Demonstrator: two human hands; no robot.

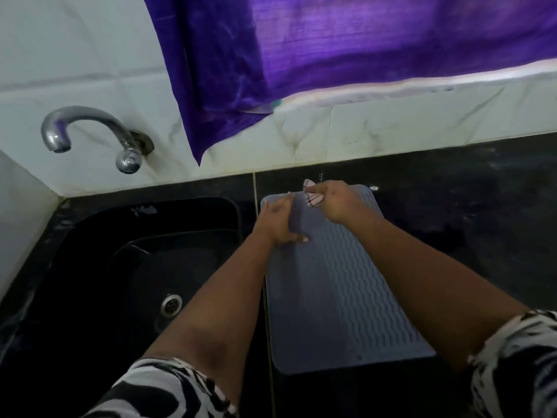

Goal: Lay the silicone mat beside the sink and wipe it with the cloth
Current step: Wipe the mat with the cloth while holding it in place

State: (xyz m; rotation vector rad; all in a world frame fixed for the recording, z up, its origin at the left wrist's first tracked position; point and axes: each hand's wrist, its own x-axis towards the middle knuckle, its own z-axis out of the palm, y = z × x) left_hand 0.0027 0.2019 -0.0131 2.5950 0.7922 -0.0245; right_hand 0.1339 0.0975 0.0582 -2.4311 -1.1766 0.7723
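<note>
The silicone mat [337, 285] is a grey-blue rectangle with rounded corners and raised wavy ridges running across it, lying flat on the black counter [452, 224] just to the right of the sink [126, 267], its long side running away from the person. The right hand [337, 203] sits at the mat's far end, fingers closed tightly around a small bunched cloth [312, 197], pale pink with dark markings, which pokes out past the knuckles and presses on the mat near its far edge. The left hand [278, 221] lies flat with fingers spread and thumb pointing inward, palm down on the mat's far left corner. Both forearms reach forward from black-and-white patterned sleeves [156, 390]. Left of the mat the black sink shows a metal drain [171, 304], with a chrome tap [90, 134] on the pale tiled wall [75, 55] and a purple curtain [331, 49] hanging above.
</note>
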